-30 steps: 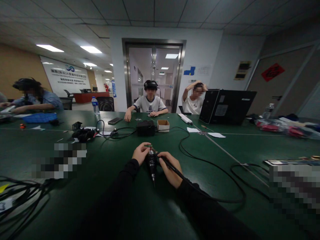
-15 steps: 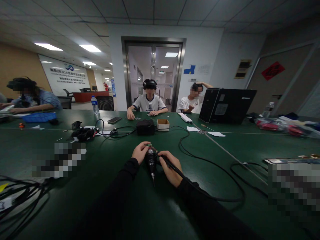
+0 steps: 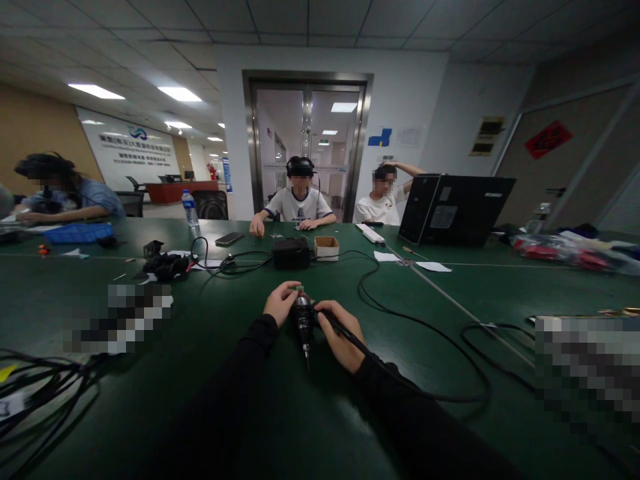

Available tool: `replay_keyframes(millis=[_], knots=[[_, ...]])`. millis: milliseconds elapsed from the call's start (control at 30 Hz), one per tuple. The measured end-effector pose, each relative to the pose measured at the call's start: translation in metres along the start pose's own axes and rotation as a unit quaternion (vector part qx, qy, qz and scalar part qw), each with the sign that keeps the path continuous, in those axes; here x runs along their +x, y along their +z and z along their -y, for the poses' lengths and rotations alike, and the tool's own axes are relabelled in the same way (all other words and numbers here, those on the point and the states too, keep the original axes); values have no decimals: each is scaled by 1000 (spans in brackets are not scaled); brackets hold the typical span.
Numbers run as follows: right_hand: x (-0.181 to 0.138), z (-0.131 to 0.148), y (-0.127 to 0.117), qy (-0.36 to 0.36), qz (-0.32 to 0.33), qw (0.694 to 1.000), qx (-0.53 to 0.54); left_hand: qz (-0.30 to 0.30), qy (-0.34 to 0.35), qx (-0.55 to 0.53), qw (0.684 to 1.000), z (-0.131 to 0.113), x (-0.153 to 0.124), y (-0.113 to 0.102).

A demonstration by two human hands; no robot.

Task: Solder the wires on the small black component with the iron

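Close in front of me on the table lies a dark tapered tool (image 3: 304, 321) with a thin metal tip aimed toward me. My left hand (image 3: 281, 305) is at its far end, thumb and fingers pinched at a small greenish piece (image 3: 300, 290); how they touch is too small to see clearly. On the other side, my right hand (image 3: 343, 337) grips a black corded pen-shaped tool (image 3: 347, 331) like a writing pen. Its front end points at the far end of the tapered tool, and its exact tip is hard to make out.
A black cable (image 3: 440, 337) loops right from my right hand toward a black box (image 3: 291, 254). Beside that stands a small cardboard box (image 3: 327, 249). More cables (image 3: 45, 393) lie at left. A laptop-like black case (image 3: 455, 210) stands at right. Co-workers sit across the table.
My hands and the tools stay almost in place. Across the table, the person at right has turned and lowered one hand; the middle person's hand shifts slightly left.
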State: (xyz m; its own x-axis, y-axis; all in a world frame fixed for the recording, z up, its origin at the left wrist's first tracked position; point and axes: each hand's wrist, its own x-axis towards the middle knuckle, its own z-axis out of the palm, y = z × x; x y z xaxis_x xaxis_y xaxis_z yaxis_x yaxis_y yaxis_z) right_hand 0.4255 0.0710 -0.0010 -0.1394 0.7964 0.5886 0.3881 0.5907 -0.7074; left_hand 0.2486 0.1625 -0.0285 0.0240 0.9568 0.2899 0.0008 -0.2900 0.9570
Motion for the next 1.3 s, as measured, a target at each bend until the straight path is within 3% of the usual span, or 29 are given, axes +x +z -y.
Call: replay_keyframes(millis=[1300], knots=[[0,-2,0,5,-11,1000,-3,-5,-18,-8,1000,-1,-2,1]])
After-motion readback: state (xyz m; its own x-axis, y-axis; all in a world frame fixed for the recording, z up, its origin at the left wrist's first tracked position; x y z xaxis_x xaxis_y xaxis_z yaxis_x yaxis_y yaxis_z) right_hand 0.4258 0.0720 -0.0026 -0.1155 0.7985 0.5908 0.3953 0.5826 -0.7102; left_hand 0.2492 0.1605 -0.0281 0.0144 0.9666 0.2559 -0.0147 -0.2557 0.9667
